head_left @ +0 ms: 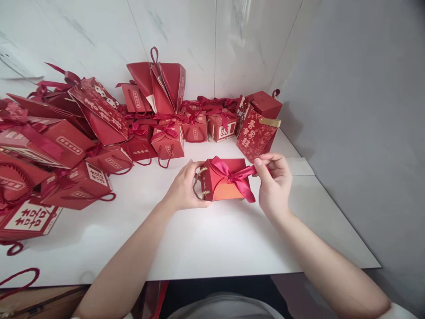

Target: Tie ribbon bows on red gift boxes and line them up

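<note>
A red gift box with twisted rope handles rests on the white table in front of me. Around its left end my left hand is closed, thumb at the far edge and fingers at the near edge. A crimson satin ribbon is tied in a bow over the box's top flaps. My right hand pinches one part of that ribbon between thumb and fingers, just off the box's right end. Beyond the right hand stands a red patterned gift bag with a gold strap.
Several red gift boxes with bows line the back of the white table. More boxes are heaped on the left. A folded red box stands above the back row. A grey wall bounds the right side.
</note>
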Demonstrator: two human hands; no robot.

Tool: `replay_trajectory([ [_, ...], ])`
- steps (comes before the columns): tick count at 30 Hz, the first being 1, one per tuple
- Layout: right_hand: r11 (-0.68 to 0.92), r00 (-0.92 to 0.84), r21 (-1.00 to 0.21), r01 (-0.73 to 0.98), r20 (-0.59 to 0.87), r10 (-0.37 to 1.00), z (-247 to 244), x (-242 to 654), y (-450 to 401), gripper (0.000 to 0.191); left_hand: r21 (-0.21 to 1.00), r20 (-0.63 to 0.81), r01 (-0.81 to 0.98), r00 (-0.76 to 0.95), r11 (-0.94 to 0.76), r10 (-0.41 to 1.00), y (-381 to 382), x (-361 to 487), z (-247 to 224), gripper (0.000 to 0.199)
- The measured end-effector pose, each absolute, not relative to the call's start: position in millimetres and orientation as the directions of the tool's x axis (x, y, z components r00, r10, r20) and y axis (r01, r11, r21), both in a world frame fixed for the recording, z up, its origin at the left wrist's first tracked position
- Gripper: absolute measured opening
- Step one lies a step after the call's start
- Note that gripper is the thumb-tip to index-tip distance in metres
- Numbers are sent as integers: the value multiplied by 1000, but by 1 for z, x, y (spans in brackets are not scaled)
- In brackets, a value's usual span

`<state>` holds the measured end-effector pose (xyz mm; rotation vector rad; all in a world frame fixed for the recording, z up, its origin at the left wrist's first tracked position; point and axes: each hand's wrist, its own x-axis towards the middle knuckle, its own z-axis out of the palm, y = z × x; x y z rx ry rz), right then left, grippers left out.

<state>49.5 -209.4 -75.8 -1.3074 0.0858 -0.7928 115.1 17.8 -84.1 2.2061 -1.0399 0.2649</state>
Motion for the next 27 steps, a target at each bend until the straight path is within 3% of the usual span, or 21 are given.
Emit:
replay_trajectory([
  [27, 104, 786, -897, 429, 314, -533, -78, 50, -208, 15, 375, 547, -833, 553, -406, -629, 18, 112, -79, 93],
])
